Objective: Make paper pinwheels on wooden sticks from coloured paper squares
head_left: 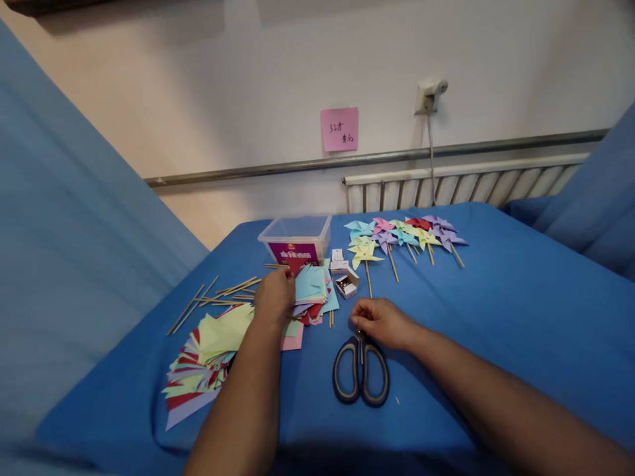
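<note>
My left hand (274, 295) reaches forward with its fingers curled on a stack of coloured paper squares (312, 294), at the end of a wooden stick. My right hand (381, 322) rests on the blue cloth just above the grey-handled scissors (360, 371), fingers curled together as if pinching; what is in them is too small to make out. A small open white box (346, 284) lies between the two hands.
A row of finished paper pinwheels (404, 237) on sticks lies at the back. A clear plastic tub (296, 241) stands behind the stack. Loose wooden sticks (218, 296) and a fanned pile of cut paper (208, 360) lie at left. Blue fabric rises on both sides.
</note>
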Available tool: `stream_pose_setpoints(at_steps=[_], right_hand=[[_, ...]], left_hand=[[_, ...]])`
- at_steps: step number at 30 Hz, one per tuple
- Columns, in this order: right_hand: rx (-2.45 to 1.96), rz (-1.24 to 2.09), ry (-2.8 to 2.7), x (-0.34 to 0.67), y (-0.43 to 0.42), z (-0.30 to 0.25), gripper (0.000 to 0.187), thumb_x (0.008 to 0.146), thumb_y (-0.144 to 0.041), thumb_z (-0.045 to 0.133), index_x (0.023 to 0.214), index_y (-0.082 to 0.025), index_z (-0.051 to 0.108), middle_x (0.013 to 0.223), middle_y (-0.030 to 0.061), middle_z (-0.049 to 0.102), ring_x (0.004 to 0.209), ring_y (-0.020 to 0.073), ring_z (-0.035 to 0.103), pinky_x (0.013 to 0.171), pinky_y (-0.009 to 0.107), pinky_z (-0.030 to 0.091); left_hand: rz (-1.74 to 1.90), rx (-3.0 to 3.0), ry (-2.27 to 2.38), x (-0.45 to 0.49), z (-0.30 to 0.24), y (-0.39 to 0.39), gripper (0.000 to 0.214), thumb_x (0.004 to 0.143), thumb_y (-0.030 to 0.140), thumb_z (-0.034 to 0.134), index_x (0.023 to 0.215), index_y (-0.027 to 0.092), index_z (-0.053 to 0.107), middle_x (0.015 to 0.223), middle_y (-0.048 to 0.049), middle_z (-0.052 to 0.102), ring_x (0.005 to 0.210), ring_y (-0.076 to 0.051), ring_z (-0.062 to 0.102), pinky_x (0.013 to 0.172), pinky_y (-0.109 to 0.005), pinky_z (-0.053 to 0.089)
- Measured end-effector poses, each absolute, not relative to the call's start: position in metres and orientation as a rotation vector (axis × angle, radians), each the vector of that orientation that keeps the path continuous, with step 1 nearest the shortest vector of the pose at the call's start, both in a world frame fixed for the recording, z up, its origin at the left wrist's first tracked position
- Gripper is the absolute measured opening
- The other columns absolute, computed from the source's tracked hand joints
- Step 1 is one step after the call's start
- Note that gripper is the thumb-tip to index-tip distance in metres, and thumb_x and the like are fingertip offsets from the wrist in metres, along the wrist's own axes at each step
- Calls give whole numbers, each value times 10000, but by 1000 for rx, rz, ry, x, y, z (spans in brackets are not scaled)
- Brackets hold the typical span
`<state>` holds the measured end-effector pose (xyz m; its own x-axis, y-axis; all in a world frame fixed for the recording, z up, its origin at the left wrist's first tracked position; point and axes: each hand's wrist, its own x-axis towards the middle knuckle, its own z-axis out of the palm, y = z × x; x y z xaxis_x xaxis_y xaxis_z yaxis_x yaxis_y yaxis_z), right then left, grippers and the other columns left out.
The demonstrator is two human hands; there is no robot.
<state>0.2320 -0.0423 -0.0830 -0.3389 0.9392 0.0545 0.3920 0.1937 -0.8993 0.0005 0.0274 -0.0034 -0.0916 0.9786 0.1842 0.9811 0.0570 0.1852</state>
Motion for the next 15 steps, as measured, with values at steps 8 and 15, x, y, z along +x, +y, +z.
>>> stream_pose_setpoints(at_steps=[8, 15], right_hand=[[-1228, 1151, -1785, 230, -40, -87, 93, 832, -256, 585, 781, -192, 629, 665, -21, 621, 591, 110, 543, 537, 219, 391], [-911, 1621, -1132, 231, -40, -65, 484, 843, -633, 545, 933, -177, 679, 842, 59, 700, 645, 142, 619, 564, 255, 450]], left_hand=[[-1098, -1799, -2213, -2, 1, 22, 258, 849, 285, 512, 995, 196, 706, 909, -119, 748, 850, -299, 683, 729, -376, 470], [-1562, -2452, -1571, 37, 4, -5, 210, 720, 185, 682, 920, 239, 713, 1180, -56, 707, 1197, -251, 569, 1055, -385, 383]])
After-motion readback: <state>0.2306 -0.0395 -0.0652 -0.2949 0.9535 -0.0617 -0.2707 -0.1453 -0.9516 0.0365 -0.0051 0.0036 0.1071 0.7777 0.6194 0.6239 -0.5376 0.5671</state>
